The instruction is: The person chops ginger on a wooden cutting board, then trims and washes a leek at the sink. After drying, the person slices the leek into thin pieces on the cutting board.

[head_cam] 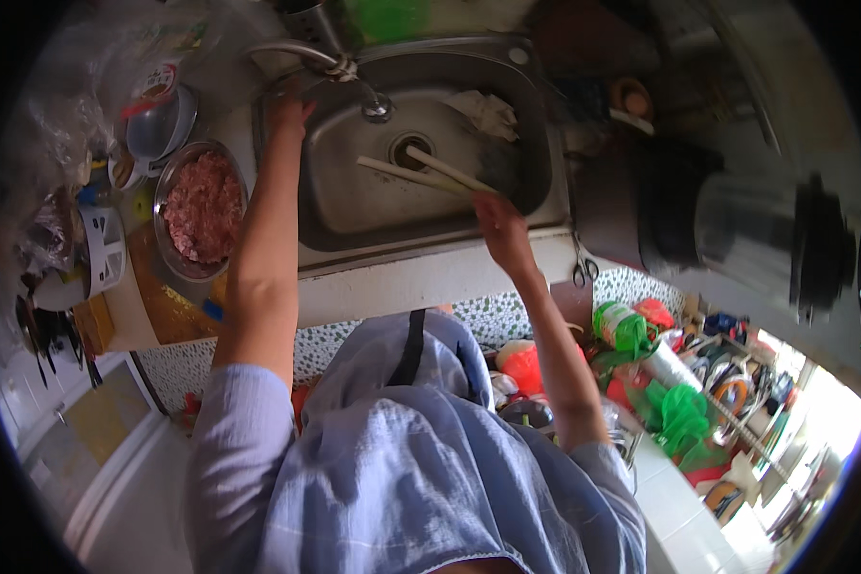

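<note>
My right hand (pixel 501 224) is at the front right of a stainless steel sink (pixel 344 215), closed around two long pale sticks or stalks (pixel 409 173). They spread apart over the basin, and one tip lies over the drain (pixel 406 152). My left hand (pixel 287 111) reaches to the sink's back left corner, beneath the curved metal faucet (pixel 294 47). Its fingers are blurred and dark, so any hold there is unclear. A crumpled whitish cloth or bag (pixel 486 115) lies at the basin's back right. Left of my forearm stands a metal bowl (pixel 163 247) of raw minced meat (pixel 202 208).
Scissors (pixel 582 267) hang at the counter's right front edge. Beyond them is a clear container with a black lid (pixel 746 229). On the left are a cutting board (pixel 172 308), plastic bowls (pixel 159 122) and a white rack (pixel 105 247). Bagged goods (pixel 678 416) crowd the lower right.
</note>
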{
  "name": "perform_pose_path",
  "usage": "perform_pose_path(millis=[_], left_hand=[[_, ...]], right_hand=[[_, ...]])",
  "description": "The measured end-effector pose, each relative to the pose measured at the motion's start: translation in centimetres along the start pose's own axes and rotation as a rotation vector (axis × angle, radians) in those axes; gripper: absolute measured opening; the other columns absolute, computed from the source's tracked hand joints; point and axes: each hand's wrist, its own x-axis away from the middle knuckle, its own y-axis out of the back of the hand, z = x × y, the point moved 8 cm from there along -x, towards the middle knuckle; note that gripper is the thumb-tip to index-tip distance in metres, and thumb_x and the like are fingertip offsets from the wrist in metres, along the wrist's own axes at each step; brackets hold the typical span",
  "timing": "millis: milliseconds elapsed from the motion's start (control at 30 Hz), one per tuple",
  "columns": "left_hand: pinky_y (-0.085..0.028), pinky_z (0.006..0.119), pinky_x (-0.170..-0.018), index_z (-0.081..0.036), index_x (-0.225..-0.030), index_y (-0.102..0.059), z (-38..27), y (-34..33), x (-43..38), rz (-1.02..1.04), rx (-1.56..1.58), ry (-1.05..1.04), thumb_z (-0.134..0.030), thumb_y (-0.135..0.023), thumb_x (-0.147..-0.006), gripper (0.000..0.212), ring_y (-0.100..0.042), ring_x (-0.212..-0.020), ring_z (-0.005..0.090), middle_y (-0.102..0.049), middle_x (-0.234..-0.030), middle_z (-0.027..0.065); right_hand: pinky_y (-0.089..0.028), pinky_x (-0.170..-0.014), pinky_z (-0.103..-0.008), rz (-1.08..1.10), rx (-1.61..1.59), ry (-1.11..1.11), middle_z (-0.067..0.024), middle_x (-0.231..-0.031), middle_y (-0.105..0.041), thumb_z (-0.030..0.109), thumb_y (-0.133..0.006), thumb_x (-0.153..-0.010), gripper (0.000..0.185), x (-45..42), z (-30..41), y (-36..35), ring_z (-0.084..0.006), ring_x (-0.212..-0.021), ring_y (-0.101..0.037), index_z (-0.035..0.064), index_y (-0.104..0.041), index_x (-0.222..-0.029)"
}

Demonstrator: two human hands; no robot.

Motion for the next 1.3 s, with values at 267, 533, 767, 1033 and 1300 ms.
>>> perform_pose_path(millis=[267, 533, 767, 1033, 1300], left_hand=[[-0.053, 0.044, -0.093, -0.005, -0.139, -0.034, 0.2, 0.2, 7.4, 0.125, 0.219, -0.032, -0.031, -0.049, -0.099, 0.050, -0.058, -0.112, 0.0331, -0.050, -0.130, 0.0182], [-0.051, 0.038, -0.092, -0.007, -0.140, -0.034, 11.5, 0.6, 11.1, 0.287, 0.156, 0.152, -0.028, -0.059, -0.095, 0.056, -0.058, -0.111, 0.0256, -0.052, -0.128, 0.0137], [-0.051, 0.033, -0.060, -0.007, -0.131, -0.037, 10.2, -9.0, 8.3, -0.220, 0.115, -0.170, -0.025, -0.058, -0.094, 0.046, -0.059, -0.079, 0.0176, -0.055, -0.107, 0.0117], [-0.047, 0.034, -0.051, -0.008, -0.099, -0.056, 11.4, -11.5, 4.5, -0.013, 0.864, 0.383, -0.047, -0.046, -0.098, 0.040, -0.053, -0.063, 0.0175, -0.054, -0.071, 0.0067], [-0.043, 0.027, -0.047, -0.008, -0.104, -0.043, 17.5, -10.5, 13.3, -0.025, 0.323, 0.163, -0.017, -0.051, -0.098, 0.014, -0.056, -0.069, 0.0122, -0.057, -0.086, 0.0063]], right_hand=[[-0.049, -0.081, -0.0483, 0.404, 0.601, 0.025, -0.0193, -0.098, -0.059, 0.013, -0.063, -0.082, 0.023, -11.1, -17.9, -14.5, -0.0358, -0.095, -0.059, 0.0033, -0.058, -0.101], [-0.051, -0.067, -0.0411, 0.547, -0.219, -0.269, -0.0164, -0.101, -0.058, 0.011, -0.062, -0.085, 0.022, -18.9, -13.6, -16.0, -0.0334, -0.083, -0.063, 0.0085, -0.059, -0.106], [-0.050, -0.066, -0.0359, 0.521, 0.173, -0.033, -0.0213, -0.116, -0.056, 0.020, -0.057, -0.093, 0.044, -17.1, -5.5, -19.6, -0.0213, -0.084, -0.063, 0.0019, -0.045, -0.132], [-0.037, -0.042, -0.0243, 0.593, -0.716, -0.662, -0.0068, -0.089, -0.060, 0.026, -0.050, -0.099, 0.038, -13.7, -4.1, -14.2, -0.0087, -0.049, -0.045, 0.0024, -0.049, -0.130], [-0.048, -0.061, -0.0340, 0.356, -0.505, -0.710, -0.0078, -0.096, -0.065, 0.021, -0.070, -0.084, 0.033, -19.1, -12.6, -21.3, -0.0179, -0.080, -0.061, 0.0036, -0.060, -0.111]])
